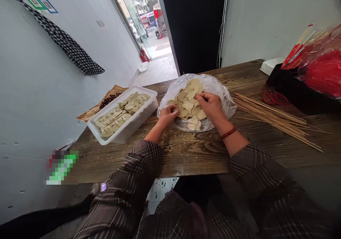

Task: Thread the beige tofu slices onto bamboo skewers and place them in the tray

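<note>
Thin, pale, roundish slices [187,106] lie heaped on a clear plastic bag [222,98] on the wooden table. A thin wooden skewer [185,76] sticks up from the far side of the heap, by the larger slices. My left hand [167,114] is at the heap's left edge, thumb and fingers pinched together; what lies between them is too small to make out. From the right, my right hand [212,106] reaches over the heap, its thumb and forefinger closed on the edge of a pale slice. Left of the bag, a white plastic tub [122,137] holds skewered slices [124,113].
Loose bamboo skewers [274,120] lie on the table [186,161] at the right. Behind them stand a black box [282,84] and a red plastic-wrapped bundle [323,72]. Dark pieces [109,99] rest on a patterned mat [90,114] behind the tub.
</note>
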A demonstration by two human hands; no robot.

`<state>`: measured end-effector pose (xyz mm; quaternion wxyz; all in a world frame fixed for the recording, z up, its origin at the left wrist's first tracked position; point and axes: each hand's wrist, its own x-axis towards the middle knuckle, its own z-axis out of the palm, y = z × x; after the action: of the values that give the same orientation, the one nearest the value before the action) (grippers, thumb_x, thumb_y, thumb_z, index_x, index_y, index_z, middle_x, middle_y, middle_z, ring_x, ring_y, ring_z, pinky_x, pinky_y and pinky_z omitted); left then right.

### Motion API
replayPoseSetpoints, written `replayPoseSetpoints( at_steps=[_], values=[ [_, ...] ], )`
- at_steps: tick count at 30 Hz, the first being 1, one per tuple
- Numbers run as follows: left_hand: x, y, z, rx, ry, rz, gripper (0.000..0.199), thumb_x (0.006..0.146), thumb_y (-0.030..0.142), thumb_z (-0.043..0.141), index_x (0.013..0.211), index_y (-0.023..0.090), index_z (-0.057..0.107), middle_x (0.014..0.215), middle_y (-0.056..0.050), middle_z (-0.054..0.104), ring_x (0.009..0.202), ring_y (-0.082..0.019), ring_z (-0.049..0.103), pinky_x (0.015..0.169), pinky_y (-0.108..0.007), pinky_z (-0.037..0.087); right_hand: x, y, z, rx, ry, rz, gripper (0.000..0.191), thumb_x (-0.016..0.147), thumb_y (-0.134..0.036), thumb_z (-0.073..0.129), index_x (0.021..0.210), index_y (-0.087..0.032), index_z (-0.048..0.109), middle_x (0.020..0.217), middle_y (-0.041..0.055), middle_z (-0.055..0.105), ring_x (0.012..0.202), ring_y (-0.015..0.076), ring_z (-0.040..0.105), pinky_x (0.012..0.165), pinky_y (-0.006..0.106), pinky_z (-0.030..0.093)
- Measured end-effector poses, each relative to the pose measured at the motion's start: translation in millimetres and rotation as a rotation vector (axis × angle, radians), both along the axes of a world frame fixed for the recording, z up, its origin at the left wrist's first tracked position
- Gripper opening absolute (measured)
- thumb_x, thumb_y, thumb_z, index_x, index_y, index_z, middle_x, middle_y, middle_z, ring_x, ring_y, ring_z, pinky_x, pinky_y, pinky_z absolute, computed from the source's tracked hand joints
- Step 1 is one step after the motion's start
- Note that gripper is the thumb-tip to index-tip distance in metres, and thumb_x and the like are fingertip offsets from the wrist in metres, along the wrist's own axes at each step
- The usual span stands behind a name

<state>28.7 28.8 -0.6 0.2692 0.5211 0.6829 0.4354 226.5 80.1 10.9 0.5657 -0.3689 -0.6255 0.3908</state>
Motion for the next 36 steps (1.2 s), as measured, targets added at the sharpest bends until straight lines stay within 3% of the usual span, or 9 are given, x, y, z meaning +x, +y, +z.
replayPoseSetpoints(
  at_steps=[4, 10, 15, 21, 28, 36],
  values=[
    [-2, 0, -2.2, 0.055, 0.035, -0.005, 0.009, 0.061, 0.016, 0.066, 0.068, 0.017, 0.06, 0.058, 0.005, 0.056, 0.055, -0.008, 0.047, 0.052, -0.019, 0.036, 1, -1, -0.2, -0.016, -0.037, 0.01, 0.03, 0.081, -0.042, 0.06, 0.075, -0.015, 0.074, 0.061, 0.0004, 0.058, 0.06, 0.0133, 0.048, 0.054, 0.025, 0.036],
    [-12, -14, 15.6, 0.124, -0.501, 0.015, 0.026, 0.064, 0.028, 0.075, 0.075, 0.018, 0.055, 0.062, 0.004, 0.059, 0.052, -0.01, 0.057, 0.052, -0.022, 0.046, 1, -11, 4.0, -0.022, -0.122, 0.131, 0.031, 0.081, -0.043, 0.06, 0.075, -0.016, 0.074, 0.058, -0.0005, 0.056, 0.057, 0.0119, 0.045, 0.052, 0.024, 0.032],
    [-27, -23, 19.4, 0.228, -0.693, 0.152, 0.033, 0.064, 0.026, 0.078, 0.087, 0.016, 0.056, 0.075, 0.002, 0.065, 0.06, -0.011, 0.066, 0.055, -0.021, 0.05, -3, -26, 7.6, -0.032, -0.259, 0.318, 0.029, 0.081, -0.04, 0.062, 0.077, -0.015, 0.076, 0.057, -0.001, 0.058, 0.054, 0.0112, 0.045, 0.052, 0.025, 0.032],
    [-34, -30, 11.7, 0.306, -0.778, 0.198, 0.031, 0.065, 0.025, 0.078, 0.087, 0.015, 0.06, 0.082, -0.001, 0.067, 0.066, -0.012, 0.068, 0.061, -0.023, 0.054, -7, -37, 4.4, 0.009, -0.4, 0.413, 0.027, 0.082, -0.039, 0.062, 0.077, -0.016, 0.077, 0.062, 0.001, 0.067, 0.056, 0.0134, 0.053, 0.054, 0.026, 0.037],
    [-41, -33, 15.6, 0.392, -0.764, 0.251, 0.024, 0.07, 0.023, 0.075, 0.084, 0.016, 0.057, 0.083, 0.0, 0.066, 0.069, -0.012, 0.068, 0.067, -0.027, 0.056, -7, -41, -3.3, 0.078, -0.515, 0.442, 0.024, 0.084, -0.036, 0.062, 0.082, -0.019, 0.078, 0.078, 0.0046, 0.076, 0.068, 0.0185, 0.065, 0.063, 0.028, 0.045],
    [-41, -33, 17.7, 0.401, -0.761, 0.265, 0.019, 0.072, 0.019, 0.073, 0.083, 0.017, 0.057, 0.078, 0.002, 0.063, 0.068, -0.011, 0.067, 0.066, -0.025, 0.056, -7, -43, -4.9, 0.084, -0.52, 0.423, 0.025, 0.085, -0.037, 0.061, 0.08, -0.019, 0.077, 0.069, 0.0031, 0.072, 0.062, 0.0175, 0.063, 0.056, 0.027, 0.042]
  ],
)
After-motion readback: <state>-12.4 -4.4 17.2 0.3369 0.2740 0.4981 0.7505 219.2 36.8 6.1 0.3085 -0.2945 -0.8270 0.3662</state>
